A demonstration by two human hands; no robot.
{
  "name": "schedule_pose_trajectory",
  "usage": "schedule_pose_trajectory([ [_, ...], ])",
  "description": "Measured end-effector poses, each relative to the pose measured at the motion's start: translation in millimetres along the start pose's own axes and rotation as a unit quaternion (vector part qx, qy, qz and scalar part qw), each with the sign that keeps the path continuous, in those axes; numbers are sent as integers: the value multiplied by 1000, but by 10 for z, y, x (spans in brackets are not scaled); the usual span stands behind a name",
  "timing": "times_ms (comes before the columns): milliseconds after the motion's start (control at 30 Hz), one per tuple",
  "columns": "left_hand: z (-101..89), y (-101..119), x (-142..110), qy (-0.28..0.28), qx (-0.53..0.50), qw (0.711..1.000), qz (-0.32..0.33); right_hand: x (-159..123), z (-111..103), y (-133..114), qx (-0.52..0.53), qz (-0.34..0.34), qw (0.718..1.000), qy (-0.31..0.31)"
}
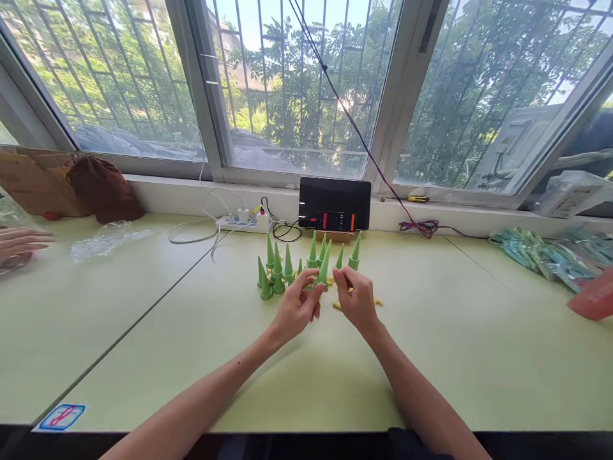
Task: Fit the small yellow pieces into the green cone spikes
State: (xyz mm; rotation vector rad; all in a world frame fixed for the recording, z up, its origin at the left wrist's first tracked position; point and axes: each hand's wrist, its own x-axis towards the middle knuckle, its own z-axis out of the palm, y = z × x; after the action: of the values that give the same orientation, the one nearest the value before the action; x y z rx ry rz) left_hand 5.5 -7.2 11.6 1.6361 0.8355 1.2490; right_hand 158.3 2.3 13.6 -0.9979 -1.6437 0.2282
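Observation:
My left hand point(297, 305) pinches a green cone-shaped nozzle point(324, 267) by its base, the tip pointing up. Just to the right, my right hand point(355, 295) is closed, thumb against curled fingers; whatever may be in the pinch is too small to make out. A short gap separates the two hands. Behind them several more green cone nozzles point(276, 275) stand upright on the table point(201, 358). Small yellow pieces point(378, 301) lie beside and partly behind my right hand.
At the back a black tablet point(334, 198) leans by the windowsill, with a power strip point(242, 222) and cables to its left. Plastic-wrapped bundles point(541, 255) lie on the right. Another person's hand point(23, 241) and a brown bag point(103, 188) are at the left.

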Motion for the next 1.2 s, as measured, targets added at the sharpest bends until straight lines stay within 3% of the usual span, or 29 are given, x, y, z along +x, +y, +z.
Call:
schedule_pose_trajectory([
  [267,-11,-35,-4,-2,40,999,8,-5,26,-7,5,33,999,13],
  [433,0,13,3,26,27,999,11,-5,13,-39,45,47,998,6],
  [600,-13,17,14,61,3,998,9,-8,16,-44,53,23,998,-14],
  [867,-18,2,17,53,-4,999,10,4,14,15,35,-22,999,-35],
  [1200,-23,-43,9,41,5,999,7,9,9,44,16,-25,998,-57],
])
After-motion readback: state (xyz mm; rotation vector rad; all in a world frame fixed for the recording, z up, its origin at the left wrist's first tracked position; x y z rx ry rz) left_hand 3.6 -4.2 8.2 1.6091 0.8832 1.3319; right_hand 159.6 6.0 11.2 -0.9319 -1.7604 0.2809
